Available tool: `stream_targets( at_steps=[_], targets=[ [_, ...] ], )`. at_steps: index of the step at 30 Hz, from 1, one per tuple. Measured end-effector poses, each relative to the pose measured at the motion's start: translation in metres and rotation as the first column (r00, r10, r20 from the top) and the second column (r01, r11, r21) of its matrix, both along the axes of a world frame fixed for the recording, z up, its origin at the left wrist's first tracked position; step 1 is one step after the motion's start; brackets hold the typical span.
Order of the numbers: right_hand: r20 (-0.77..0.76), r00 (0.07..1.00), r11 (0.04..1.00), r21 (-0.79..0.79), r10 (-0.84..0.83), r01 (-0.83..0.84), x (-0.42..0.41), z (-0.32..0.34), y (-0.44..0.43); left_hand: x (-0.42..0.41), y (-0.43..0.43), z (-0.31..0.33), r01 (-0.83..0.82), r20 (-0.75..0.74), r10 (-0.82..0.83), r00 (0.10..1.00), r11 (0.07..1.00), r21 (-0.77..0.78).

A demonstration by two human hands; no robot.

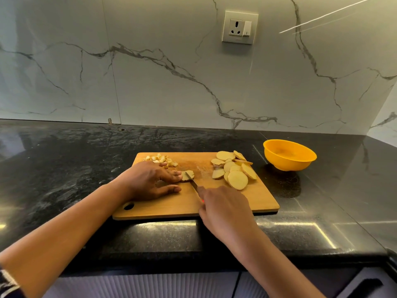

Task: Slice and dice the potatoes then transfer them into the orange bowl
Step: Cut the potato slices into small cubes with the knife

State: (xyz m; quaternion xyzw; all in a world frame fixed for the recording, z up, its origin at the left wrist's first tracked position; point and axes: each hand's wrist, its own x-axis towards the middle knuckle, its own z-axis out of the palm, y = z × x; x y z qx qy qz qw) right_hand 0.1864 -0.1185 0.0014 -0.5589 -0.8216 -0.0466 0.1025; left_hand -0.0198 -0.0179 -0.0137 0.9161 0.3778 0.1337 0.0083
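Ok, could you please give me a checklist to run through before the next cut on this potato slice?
1. Left hand presses the potato slice down: ok.
2. Fingertips clear of the knife blade: cannot tell, they lie close.
3. Right hand grips the knife: ok.
4. Cutting board lies flat on the counter: ok.
5. Pile of slices lies apart from the blade: ok.
6. Orange bowl stands empty beside the board: ok.
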Motion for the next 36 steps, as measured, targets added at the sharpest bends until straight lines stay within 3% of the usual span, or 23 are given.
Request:
stream_targets(
  at_steps=[7, 12, 24, 31, 36],
  targets=[
    [-0.079, 0.996, 0.998, -0.048, -0.040, 0.036, 0.017, 0.018, -0.013, -0.007, -0.001, 0.003, 0.002, 0.060, 0.000, 0.998, 0.999, -0.038],
    [-0.153, 0.986, 0.997, -0.051, -0.065, 0.058, 0.000, 0.013, 0.002, -0.011, -0.002, 0.005, -0.012, 0.013, 0.012, 1.000, 0.999, -0.038],
    [0.004, 1.000, 0.999, -0.018, -0.027, 0.027, -0.021, 0.002, 0.017, -0.009, 0.002, 0.002, 0.021, -0.011, -0.021, 1.000, 1.000, 0.018],
    [-0.090, 0.996, 0.993, -0.116, -0.010, -0.001, 0.026, 0.019, -0.017, -0.007, 0.001, 0.000, -0.004, 0.144, 0.009, 0.990, 0.999, -0.034],
    [-0.237, 0.960, 0.984, 0.064, -0.147, 0.166, 0.034, 0.020, 0.019, -0.006, 0.001, 0.001, -0.106, 0.267, 0.090, 0.959, 0.993, 0.044]
  ],
)
